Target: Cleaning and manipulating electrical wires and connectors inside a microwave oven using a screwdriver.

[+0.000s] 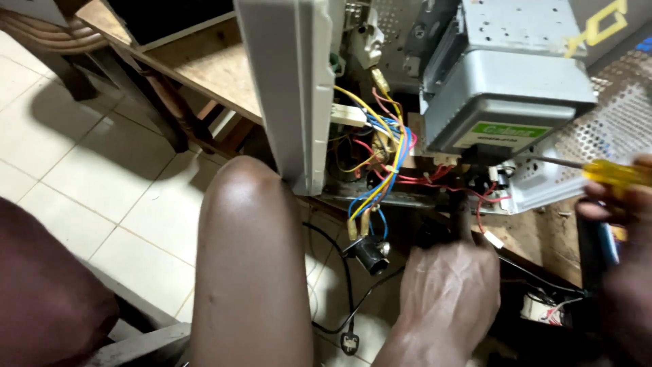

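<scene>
Head camera looks down on an opened microwave oven (292, 81) standing on a wooden bench (204, 68), its casing off and the inside bare. The left hand (448, 285) reaches in under the oven's lower edge, back of the hand up, fingers curled forward into the dark gap below the metal frame; what the fingertips touch is hidden, so I cannot tell whether they pinch anything. The right hand (621, 224) at the right edge is closed around a screwdriver (598, 170) with a clear yellow handle, whose thin shaft points left toward the base of the grey magnetron block (506, 88). A bundle of wires (384, 163), yellow, blue and red, hangs between the white front panel and the magnetron. Just below the wires a small black part (370, 253) dangles off the bench edge. A black power cord with plug (348, 340) lies on the tiled floor (102, 170). The person's bare knee (248, 258) fills the middle foreground
</scene>
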